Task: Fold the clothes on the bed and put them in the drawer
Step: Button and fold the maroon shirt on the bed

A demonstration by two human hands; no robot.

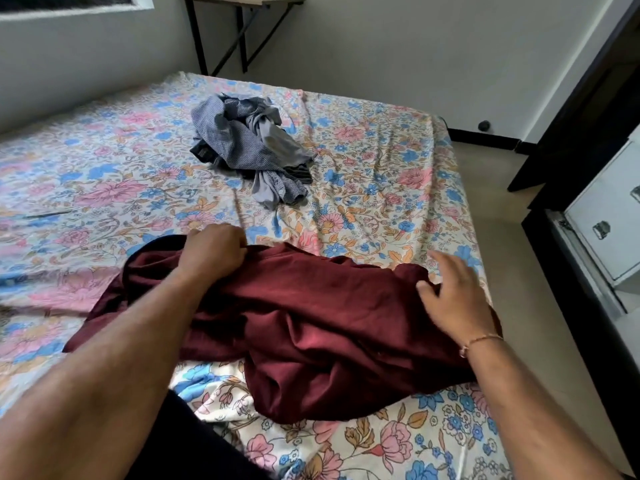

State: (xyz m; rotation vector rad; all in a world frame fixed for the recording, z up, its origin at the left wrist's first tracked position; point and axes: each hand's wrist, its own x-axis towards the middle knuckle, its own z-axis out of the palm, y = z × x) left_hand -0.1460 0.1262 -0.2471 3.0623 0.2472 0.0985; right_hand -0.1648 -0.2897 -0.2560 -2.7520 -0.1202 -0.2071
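Maroon garment point(311, 327) lies crumpled on the floral bedsheet point(381, 174); left hand point(213, 249) clutches its edge; right hand point(450, 292) rests on it, fingers spread; grey clothes pile point(249, 143) beyond.

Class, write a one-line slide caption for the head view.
Left hand grips a maroon garment on the floral bed; right hand rests on it.

Both forearms are bare with no sleeves showing, a thin pinkish thread bracelet point(479, 342) circles the right wrist, and dark clothing point(194, 441) shows low near the left.
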